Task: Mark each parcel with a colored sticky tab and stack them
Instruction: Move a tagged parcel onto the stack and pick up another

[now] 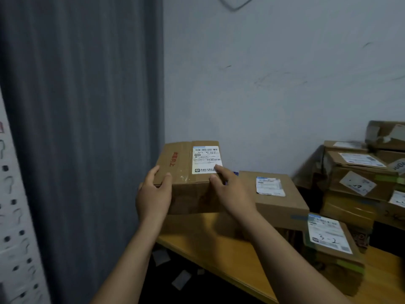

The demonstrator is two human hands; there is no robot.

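Note:
A brown cardboard parcel (186,172) with a white shipping label and red printing on top is held up above the near-left end of the wooden table (219,255). My left hand (153,194) grips its left front corner, thumb on top. At its right front corner my right hand (230,189) holds it, with fingers lying across the label's lower edge. I cannot make out a coloured tab on this parcel. Just right of it a second labelled parcel (276,200) lies on the table.
A parcel marked "3-2" (331,244) with a green tab on its side sits at the table's right front. Several stacked parcels (359,176) fill the back right corner. A grey curtain (87,128) hangs on the left. Paper scraps (182,279) lie on the floor.

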